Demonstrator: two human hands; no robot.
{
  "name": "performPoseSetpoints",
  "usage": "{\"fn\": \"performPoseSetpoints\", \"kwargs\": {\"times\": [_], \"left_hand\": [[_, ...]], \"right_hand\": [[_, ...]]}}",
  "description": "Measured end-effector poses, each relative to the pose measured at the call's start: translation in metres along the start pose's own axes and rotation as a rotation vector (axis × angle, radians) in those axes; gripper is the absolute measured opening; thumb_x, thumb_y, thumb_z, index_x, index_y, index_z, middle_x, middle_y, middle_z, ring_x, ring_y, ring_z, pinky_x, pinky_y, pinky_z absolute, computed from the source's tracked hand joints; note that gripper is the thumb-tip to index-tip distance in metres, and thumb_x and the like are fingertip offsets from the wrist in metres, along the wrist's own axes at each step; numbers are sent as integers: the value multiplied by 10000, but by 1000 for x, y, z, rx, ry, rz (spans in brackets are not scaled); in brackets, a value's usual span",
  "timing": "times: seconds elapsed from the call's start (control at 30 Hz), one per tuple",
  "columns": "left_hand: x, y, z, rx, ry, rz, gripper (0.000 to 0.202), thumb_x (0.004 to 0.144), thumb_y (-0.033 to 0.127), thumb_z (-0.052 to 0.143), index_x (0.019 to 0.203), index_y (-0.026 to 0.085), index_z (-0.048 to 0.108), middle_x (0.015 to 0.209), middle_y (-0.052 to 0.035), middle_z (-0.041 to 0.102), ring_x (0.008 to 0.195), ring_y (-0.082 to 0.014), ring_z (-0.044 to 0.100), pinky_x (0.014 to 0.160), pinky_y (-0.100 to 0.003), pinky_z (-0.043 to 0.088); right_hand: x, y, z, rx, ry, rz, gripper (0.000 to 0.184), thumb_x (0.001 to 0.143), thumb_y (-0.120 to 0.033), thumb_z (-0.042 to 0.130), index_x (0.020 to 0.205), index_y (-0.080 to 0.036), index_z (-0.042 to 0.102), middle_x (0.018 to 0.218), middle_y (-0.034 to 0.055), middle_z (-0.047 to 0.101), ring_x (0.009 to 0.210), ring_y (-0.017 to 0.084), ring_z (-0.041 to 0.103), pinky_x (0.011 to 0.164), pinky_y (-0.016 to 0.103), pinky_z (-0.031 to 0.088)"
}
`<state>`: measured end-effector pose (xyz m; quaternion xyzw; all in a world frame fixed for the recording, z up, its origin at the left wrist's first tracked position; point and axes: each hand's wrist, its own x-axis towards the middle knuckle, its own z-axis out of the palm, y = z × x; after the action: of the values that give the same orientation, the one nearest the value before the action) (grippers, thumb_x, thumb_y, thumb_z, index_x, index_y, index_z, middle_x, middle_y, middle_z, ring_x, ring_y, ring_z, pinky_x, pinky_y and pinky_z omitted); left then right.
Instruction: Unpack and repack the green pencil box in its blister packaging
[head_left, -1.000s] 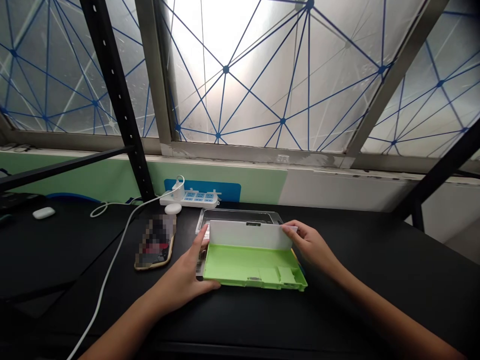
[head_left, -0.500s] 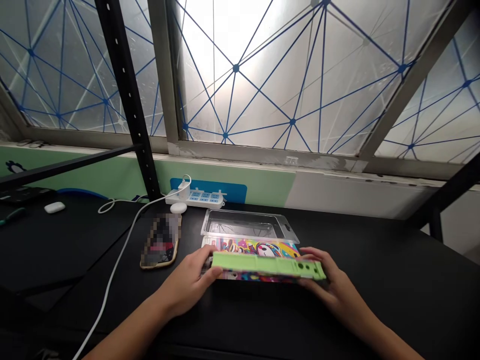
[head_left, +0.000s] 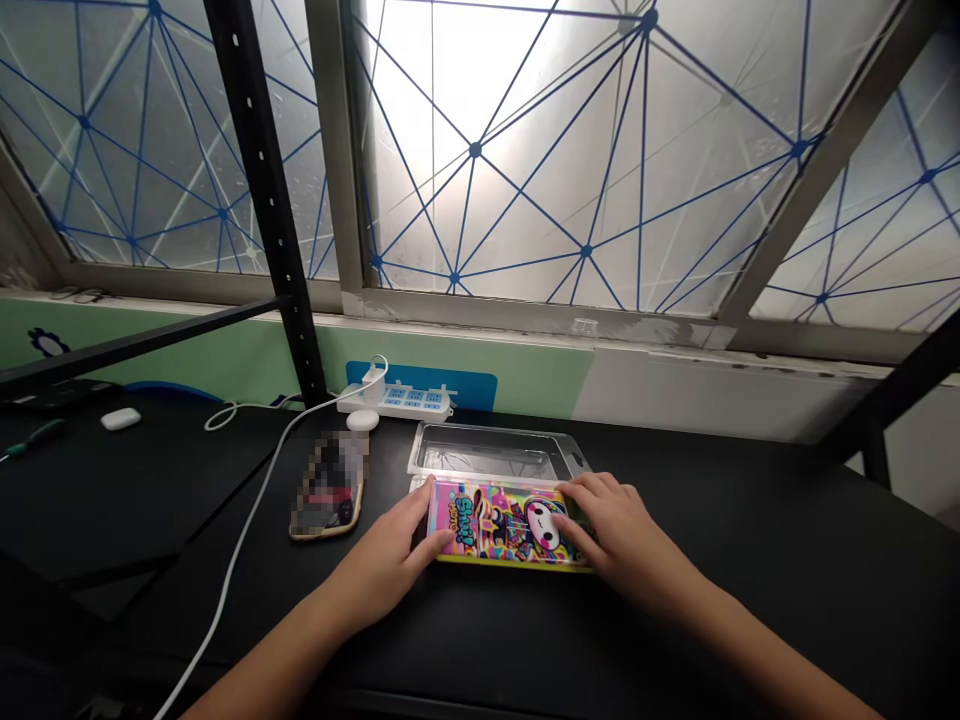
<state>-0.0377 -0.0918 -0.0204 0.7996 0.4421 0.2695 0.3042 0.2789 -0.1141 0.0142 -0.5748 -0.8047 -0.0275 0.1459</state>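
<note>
A flat, colourful pencil case (head_left: pixel 499 525) with a cartoon character printed on its top and a yellow-green lower edge lies on the black table. My left hand (head_left: pixel 401 540) holds its left end, thumb on the printed top and fingers at the far corner. The right end is gripped by my right hand (head_left: pixel 611 525), whose thumb presses on the picture and whose palm hides that end. Just behind the case sits a clear plastic packaging tray (head_left: pixel 487 455), with a strip of pale card showing along its near side.
To the left lies a phone (head_left: pixel 330 485) with a blurred screen, beside a white cable (head_left: pixel 244 530). A white power strip (head_left: pixel 401 400) stands by the wall, near a white rounded object (head_left: pixel 363 420). Farther left are a small white case (head_left: pixel 121 419) and a green-handled tool (head_left: pixel 41 436).
The pencil case has turned from its green side, with round holes, to its printed top and now lies flat. My right hand has shifted left, onto the top.
</note>
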Motion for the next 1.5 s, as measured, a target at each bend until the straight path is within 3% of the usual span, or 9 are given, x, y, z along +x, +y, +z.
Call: {"fn": "performPoseSetpoints", "kwargs": {"times": [0.23, 0.5, 0.77, 0.87, 1.0, 1.1, 1.2, 1.37, 1.5], "left_hand": [[-1, -5, 4, -30, -49, -6, 950, 862, 421, 697, 1597, 210, 134, 1628, -107, 253, 1472, -308, 301, 1182, -434, 293], [-3, -4, 4, -107, -22, 15, 1118, 793, 280, 772, 1598, 278, -3, 1530, -91, 456, 1376, -287, 457, 1137, -418, 355], [-3, 1, 0, -111, -7, 42, 1038, 807, 315, 759, 1599, 261, 90, 1483, -101, 511, 1316, -305, 521, 1098, -421, 398], [-3, 5, -4, -98, -17, 98, 854, 826, 358, 750, 1551, 278, 304, 1455, -79, 546, 1299, -302, 538, 1093, -409, 409], [-6, 3, -10, -72, -84, 149, 670, 913, 609, 571, 1476, 261, 467, 1536, -71, 455, 1404, -314, 420, 1175, -429, 306], [-10, -3, -12, -87, -116, 93, 815, 947, 746, 211, 1535, 206, 376, 1604, -81, 320, 1476, -321, 285, 1217, -468, 193], [-12, -5, -11, -43, -115, 40, 786, 958, 724, 263, 1546, 209, 346, 1608, -73, 299, 1481, -316, 272, 1214, -470, 196], [-10, 1, -9, -3, -66, -7, 759, 908, 580, 587, 1546, 254, 338, 1590, -71, 344, 1454, -310, 341, 1185, -463, 284], [-12, 5, -4, 43, -9, 17, 640, 926, 497, 590, 1497, 252, 436, 1563, -69, 405, 1448, -293, 357, 1195, -457, 266]], "right_hand": [[24, -54, 14, 63, -45, -91, 306, 987, -401, 504, 1171, -193, 632, 1117, 115, 616, 1024, 285, 559, 893, 458, 453], [35, -64, 33, 33, 17, -86, 274, 1026, -281, 391, 1064, -153, 630, 1020, 120, 578, 971, 271, 547, 885, 459, 493], [31, -71, 35, -160, 337, -164, 235, 979, -341, 499, 998, -124, 586, 982, 155, 565, 933, 310, 551, 833, 485, 527], [29, -72, 30, -209, 487, -216, 275, 981, -398, 500, 984, -131, 570, 973, 161, 586, 923, 311, 571, 798, 472, 549], [11, -73, 15, -184, 631, -387, 238, 980, -389, 533, 1017, -156, 561, 997, 135, 648, 954, 282, 621, 939, 512, 517], [-23, -67, -1, -94, 559, -521, 177, 958, -301, 594, 1071, -165, 583, 1035, 107, 700, 995, 243, 659, 1039, 480, 471], [-65, -46, -9, 21, 340, -496, 312, 922, -371, 649, 1192, -218, 612, 1235, 106, 688, 1146, 264, 642, 1088, 464, 446], [-107, 6, 4, 198, 55, 18, 658, 843, -510, 697, 1447, -340, 496, 1556, 71, 417, 1418, 365, 383, 1117, 562, 391], [-105, 22, 19, 272, -15, 209, 617, 923, -476, 572, 1498, -311, 423, 1530, 61, 441, 1412, 327, 401, 1152, 587, 318]]}}
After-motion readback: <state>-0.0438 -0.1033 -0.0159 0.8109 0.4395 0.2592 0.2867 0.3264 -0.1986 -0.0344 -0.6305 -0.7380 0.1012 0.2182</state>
